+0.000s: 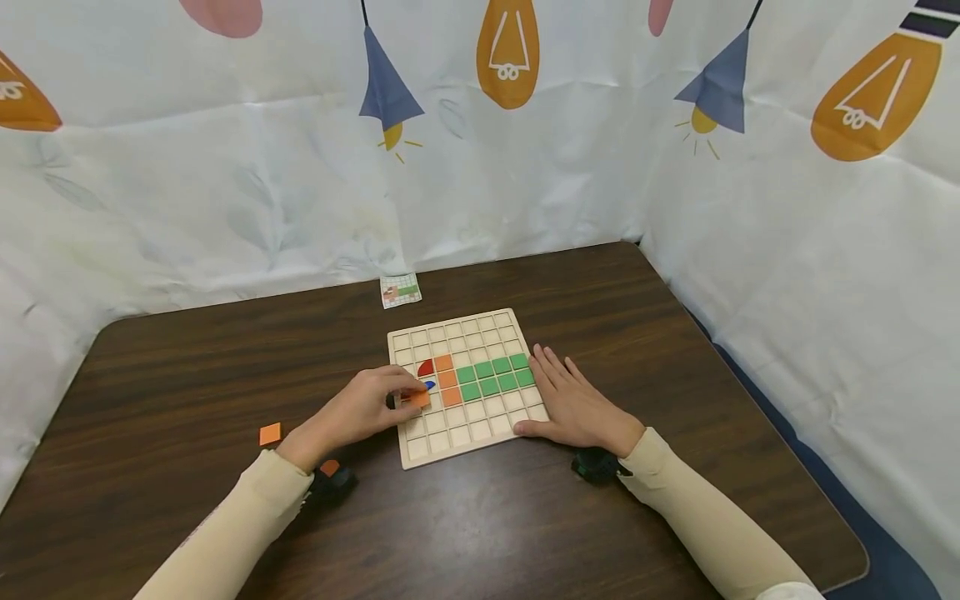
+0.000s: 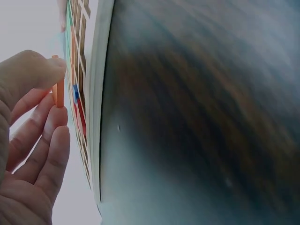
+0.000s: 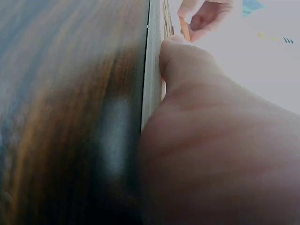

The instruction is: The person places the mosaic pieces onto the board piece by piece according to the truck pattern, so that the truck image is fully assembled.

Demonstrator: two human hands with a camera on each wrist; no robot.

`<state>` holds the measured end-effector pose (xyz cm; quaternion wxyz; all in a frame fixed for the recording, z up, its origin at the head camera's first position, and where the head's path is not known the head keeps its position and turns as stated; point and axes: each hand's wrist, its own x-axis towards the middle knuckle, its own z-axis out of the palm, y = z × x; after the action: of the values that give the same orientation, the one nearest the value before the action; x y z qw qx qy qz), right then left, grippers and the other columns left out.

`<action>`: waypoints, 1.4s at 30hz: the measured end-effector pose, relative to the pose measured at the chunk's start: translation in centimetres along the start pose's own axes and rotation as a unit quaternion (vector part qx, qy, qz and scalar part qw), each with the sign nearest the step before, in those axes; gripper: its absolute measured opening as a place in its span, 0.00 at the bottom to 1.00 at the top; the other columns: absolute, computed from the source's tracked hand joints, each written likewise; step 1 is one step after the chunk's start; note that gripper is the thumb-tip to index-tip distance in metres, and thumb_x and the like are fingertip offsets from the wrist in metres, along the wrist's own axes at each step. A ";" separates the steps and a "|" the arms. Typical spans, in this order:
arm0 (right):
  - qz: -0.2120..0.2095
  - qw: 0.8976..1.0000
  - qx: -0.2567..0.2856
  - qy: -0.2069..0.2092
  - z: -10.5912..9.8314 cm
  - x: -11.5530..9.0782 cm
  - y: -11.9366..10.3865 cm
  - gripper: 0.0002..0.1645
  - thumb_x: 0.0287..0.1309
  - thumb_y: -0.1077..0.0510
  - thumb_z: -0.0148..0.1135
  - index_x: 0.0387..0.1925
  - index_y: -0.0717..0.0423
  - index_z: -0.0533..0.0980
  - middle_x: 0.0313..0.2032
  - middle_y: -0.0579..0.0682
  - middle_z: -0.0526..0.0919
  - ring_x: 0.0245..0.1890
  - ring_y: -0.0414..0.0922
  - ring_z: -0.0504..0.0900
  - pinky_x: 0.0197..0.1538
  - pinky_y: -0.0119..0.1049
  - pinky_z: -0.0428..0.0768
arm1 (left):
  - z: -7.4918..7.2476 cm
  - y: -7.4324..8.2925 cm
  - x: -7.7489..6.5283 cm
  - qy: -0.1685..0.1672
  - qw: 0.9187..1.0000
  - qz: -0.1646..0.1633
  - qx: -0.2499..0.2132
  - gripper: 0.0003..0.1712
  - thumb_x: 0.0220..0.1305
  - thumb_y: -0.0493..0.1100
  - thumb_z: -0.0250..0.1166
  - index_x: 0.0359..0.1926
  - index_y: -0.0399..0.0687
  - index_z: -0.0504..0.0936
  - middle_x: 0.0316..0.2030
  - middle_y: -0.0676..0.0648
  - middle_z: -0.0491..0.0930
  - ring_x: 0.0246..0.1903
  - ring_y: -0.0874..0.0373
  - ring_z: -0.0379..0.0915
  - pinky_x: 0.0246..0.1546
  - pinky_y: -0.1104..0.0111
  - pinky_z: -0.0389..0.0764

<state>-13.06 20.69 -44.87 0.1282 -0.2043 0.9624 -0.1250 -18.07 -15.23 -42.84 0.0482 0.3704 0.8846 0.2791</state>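
Between thumb and fingertips my left hand pinches an orange square tile, held just over the left part of a wooden grid board. Near it on the board are a red quarter-round tile and a small blue piece, partly hidden by the fingers. A column of orange tiles stands right of these, followed by two rows of green tiles. My right hand lies with straight fingers along the board's right edge, its thumb on the lower right corner.
A loose orange tile lies on the dark wooden table left of my left wrist, and another orange piece shows by the wrist camera. Behind the board lies a small pattern card. A printed curtain hangs along the table's far edge.
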 end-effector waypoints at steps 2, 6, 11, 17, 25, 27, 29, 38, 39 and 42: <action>-0.001 1.000 0.000 0.001 0.0 0.0 0.0 0.68 0.64 0.18 0.47 0.83 0.58 0.38 0.84 0.58 0.35 0.85 0.55 0.35 0.84 0.61 0.44 | 0.2 0.1 0.3 -0.003 1.000 0.002 -0.001 0.15 0.65 0.42 0.73 0.52 0.47 0.89 0.50 0.49 0.87 0.39 0.62 0.79 0.39 0.69 0.82; -0.002 1.000 -0.002 0.001 -0.1 0.0 0.0 0.67 0.65 0.18 0.47 0.83 0.59 0.38 0.84 0.59 0.35 0.85 0.55 0.35 0.84 0.60 0.44 | 0.5 0.3 0.7 -0.005 1.000 0.020 -0.003 0.15 0.66 0.42 0.71 0.52 0.46 0.89 0.49 0.49 0.87 0.40 0.61 0.81 0.41 0.69 0.84; -0.002 1.000 -0.002 0.000 0.0 0.0 0.0 0.67 0.65 0.18 0.47 0.83 0.59 0.39 0.84 0.58 0.34 0.85 0.55 0.35 0.84 0.60 0.44 | 0.8 0.3 1.1 -0.010 0.999 0.037 -0.001 0.14 0.66 0.42 0.71 0.51 0.45 0.89 0.48 0.49 0.88 0.41 0.61 0.83 0.41 0.69 0.84; -0.001 1.000 -0.003 -0.002 -0.1 0.0 0.1 0.67 0.65 0.18 0.47 0.83 0.58 0.38 0.84 0.58 0.34 0.85 0.55 0.34 0.84 0.60 0.43 | 0.9 0.3 1.3 -0.019 0.999 0.040 0.009 0.14 0.65 0.43 0.72 0.51 0.47 0.89 0.48 0.50 0.87 0.41 0.60 0.83 0.40 0.69 0.83; -0.003 1.000 0.000 0.000 -0.2 0.0 -0.1 0.67 0.65 0.19 0.49 0.83 0.59 0.39 0.84 0.59 0.35 0.85 0.56 0.35 0.84 0.61 0.44 | 0.9 0.2 1.4 -0.023 0.998 0.049 0.025 0.15 0.65 0.43 0.72 0.52 0.46 0.89 0.48 0.49 0.88 0.44 0.58 0.83 0.43 0.66 0.85; -0.003 1.000 -0.001 0.000 -0.3 -0.1 -0.2 0.67 0.64 0.19 0.48 0.83 0.59 0.39 0.84 0.59 0.35 0.85 0.56 0.35 0.84 0.61 0.44 | 0.9 0.2 1.4 -0.025 0.998 0.053 0.027 0.15 0.65 0.43 0.72 0.52 0.46 0.89 0.48 0.48 0.88 0.43 0.58 0.83 0.43 0.66 0.85; -0.004 1.000 -0.004 0.000 -0.2 0.0 -0.1 0.67 0.64 0.18 0.48 0.83 0.59 0.39 0.84 0.59 0.35 0.85 0.56 0.35 0.84 0.61 0.45 | 0.8 0.2 1.4 -0.027 0.998 0.053 0.028 0.15 0.66 0.42 0.72 0.52 0.46 0.89 0.48 0.48 0.87 0.43 0.58 0.83 0.42 0.66 0.84; 0.000 1.000 -0.006 -0.004 -0.1 0.2 -0.1 0.68 0.64 0.18 0.47 0.83 0.58 0.38 0.84 0.58 0.34 0.85 0.55 0.34 0.84 0.60 0.44 | 0.4 0.2 0.9 -0.014 0.998 0.051 0.033 0.14 0.65 0.43 0.72 0.50 0.47 0.90 0.47 0.49 0.88 0.42 0.59 0.83 0.41 0.67 0.84; 0.000 1.000 -0.006 -0.003 -0.1 0.1 -0.1 0.68 0.64 0.18 0.47 0.83 0.58 0.38 0.84 0.58 0.34 0.85 0.55 0.34 0.84 0.60 0.44 | 0.3 0.2 0.8 -0.010 0.998 0.050 0.033 0.13 0.66 0.43 0.72 0.50 0.47 0.90 0.47 0.50 0.88 0.41 0.59 0.82 0.40 0.68 0.84; 0.005 1.000 -0.009 -0.007 -0.1 0.1 0.0 0.68 0.64 0.17 0.46 0.83 0.57 0.37 0.84 0.57 0.33 0.85 0.54 0.33 0.84 0.59 0.43 | -0.3 -0.1 0.3 0.005 0.998 0.042 0.037 0.12 0.66 0.43 0.72 0.49 0.48 0.90 0.46 0.50 0.88 0.40 0.59 0.82 0.38 0.69 0.82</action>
<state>-13.21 20.68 -44.80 0.1337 -0.2013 0.9637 -0.1138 -18.46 -15.24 -42.57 0.0178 0.4070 0.8785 0.2496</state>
